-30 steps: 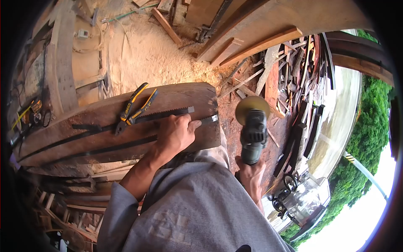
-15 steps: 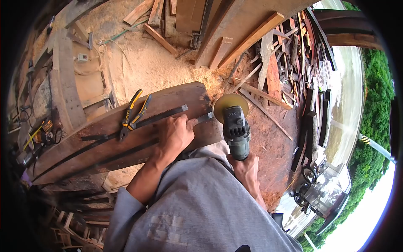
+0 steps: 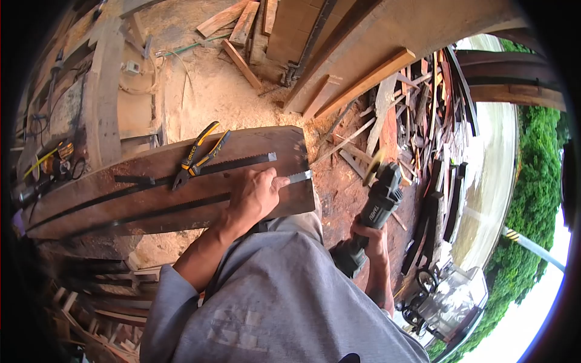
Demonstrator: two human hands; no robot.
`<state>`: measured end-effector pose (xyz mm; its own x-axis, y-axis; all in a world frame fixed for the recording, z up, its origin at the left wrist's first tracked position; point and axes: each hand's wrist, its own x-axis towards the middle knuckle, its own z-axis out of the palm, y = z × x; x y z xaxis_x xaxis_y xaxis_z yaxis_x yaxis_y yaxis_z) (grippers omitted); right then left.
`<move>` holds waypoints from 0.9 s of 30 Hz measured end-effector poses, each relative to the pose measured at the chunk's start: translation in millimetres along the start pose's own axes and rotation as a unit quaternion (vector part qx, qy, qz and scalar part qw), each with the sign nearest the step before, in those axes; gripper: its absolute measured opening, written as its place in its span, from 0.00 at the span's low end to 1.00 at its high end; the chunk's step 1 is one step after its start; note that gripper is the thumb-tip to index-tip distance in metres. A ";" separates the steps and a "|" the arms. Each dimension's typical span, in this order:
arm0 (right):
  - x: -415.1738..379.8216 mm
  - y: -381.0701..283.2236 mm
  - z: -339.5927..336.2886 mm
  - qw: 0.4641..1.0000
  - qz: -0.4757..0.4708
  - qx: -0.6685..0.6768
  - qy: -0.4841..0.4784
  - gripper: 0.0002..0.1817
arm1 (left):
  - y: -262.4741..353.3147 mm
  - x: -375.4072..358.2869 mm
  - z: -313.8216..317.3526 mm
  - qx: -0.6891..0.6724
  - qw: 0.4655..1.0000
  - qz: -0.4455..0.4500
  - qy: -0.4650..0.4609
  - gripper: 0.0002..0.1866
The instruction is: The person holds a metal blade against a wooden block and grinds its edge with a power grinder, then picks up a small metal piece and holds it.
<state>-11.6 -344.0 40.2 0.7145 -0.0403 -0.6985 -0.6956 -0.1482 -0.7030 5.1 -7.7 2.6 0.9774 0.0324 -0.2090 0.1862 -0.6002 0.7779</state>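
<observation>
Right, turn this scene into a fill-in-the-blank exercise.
The power tool is held in the person's ____ hand.
The left hand covers part of the long dark blade that lies ____ the person's body than the other one.
The gripping tool on the wooden board, its handles spread apart, is a pair of ____.
Its handles are black and ____.

Missing words: right; nearer to; pliers; yellow.

Left hand (image 3: 252, 192) palm down, fingers curled; forearm angled inward; right hand (image 3: 370, 235) closed, fingers wrapped.
</observation>
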 end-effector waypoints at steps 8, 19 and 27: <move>16.7 17.9 -27.8 0.950 0.122 0.160 -0.238 0.20 | 34.8 2.6 12.6 0.023 1.000 -0.005 -0.008 0.16; 36.3 38.6 -28.5 0.897 0.190 0.163 -0.365 0.19 | 21.1 -5.3 22.0 0.015 0.994 -0.105 -0.035 0.16; 52.0 40.4 -14.7 0.860 0.203 0.162 -0.440 0.18 | 13.5 -9.8 32.9 0.026 0.995 -0.100 -0.008 0.13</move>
<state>-1.4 -366.6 -22.5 0.1740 0.7608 -0.6252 -0.9606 -0.0088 -0.2780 -5.2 -42.5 -4.4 0.9194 0.1426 -0.3666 0.3710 -0.6239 0.6878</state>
